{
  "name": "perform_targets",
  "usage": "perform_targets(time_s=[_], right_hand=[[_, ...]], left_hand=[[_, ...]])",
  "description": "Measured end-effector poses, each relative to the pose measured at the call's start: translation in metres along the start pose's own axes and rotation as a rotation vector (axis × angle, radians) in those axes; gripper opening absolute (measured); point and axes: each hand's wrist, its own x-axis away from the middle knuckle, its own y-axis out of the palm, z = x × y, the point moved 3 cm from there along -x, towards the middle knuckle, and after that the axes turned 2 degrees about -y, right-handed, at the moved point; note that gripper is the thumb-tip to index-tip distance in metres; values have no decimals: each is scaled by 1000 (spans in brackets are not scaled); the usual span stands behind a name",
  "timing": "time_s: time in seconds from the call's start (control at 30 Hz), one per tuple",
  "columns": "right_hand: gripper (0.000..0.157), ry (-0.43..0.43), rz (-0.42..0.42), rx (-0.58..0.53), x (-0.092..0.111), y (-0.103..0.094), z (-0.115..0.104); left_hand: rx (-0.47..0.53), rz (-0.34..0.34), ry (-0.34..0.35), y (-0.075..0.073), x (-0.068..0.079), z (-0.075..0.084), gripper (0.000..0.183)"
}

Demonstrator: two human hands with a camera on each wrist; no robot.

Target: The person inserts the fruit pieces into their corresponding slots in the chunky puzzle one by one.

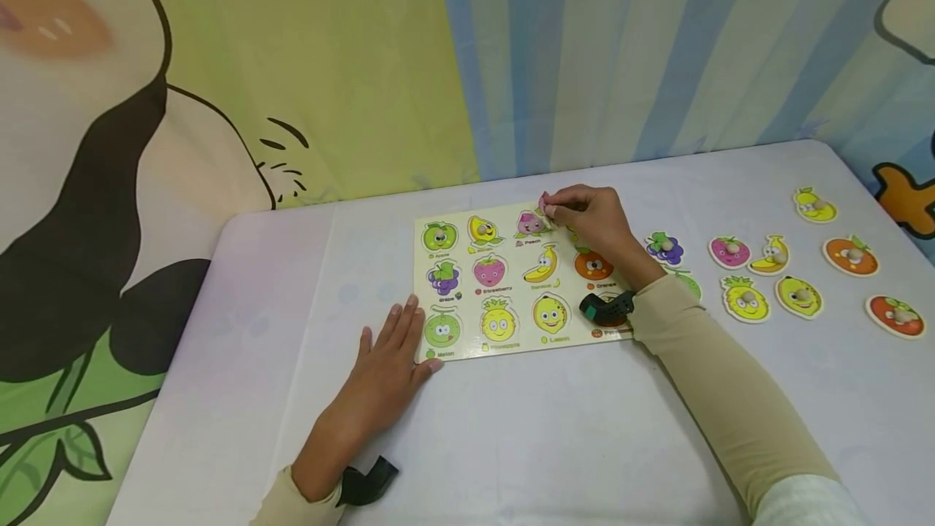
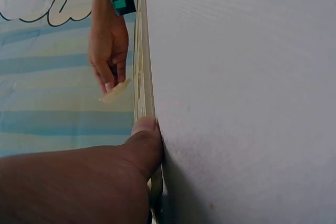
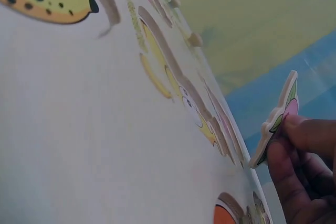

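Observation:
A wooden fruit puzzle board [image 1: 522,343] lies on the table. My right hand [image 1: 595,217] is over its far right part, pinching a pink peach piece [image 3: 290,109] with green leaves between thumb and fingers. In the right wrist view the piece is tilted on edge, above the board; the printed peach slot [image 1: 531,224] is just left of it. My left hand [image 1: 387,372] rests at the board's near left corner, fingers straight along the left side, thumb [image 2: 144,125] against the near edge. Knobbed apple [image 1: 440,236] and yellow mango-like [image 1: 482,230] pieces sit in the top row.
Loose knobbed pieces lie to the right of the board: grapes [image 1: 665,247], strawberry [image 1: 729,252], banana [image 1: 773,256], pineapple [image 1: 745,299], lemon [image 1: 799,297], orange [image 1: 850,256] and several others. My right forearm partly hides a green piece [image 1: 689,285]. A printed cloth backdrop [image 1: 351,88] stands behind the table.

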Motion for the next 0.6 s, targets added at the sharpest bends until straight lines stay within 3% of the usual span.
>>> perform_targets(time_s=[0.6], right_hand=[[17, -29, -66, 123, -7, 3, 2]], left_hand=[[-8, 27, 5, 2, 1, 0, 78]])
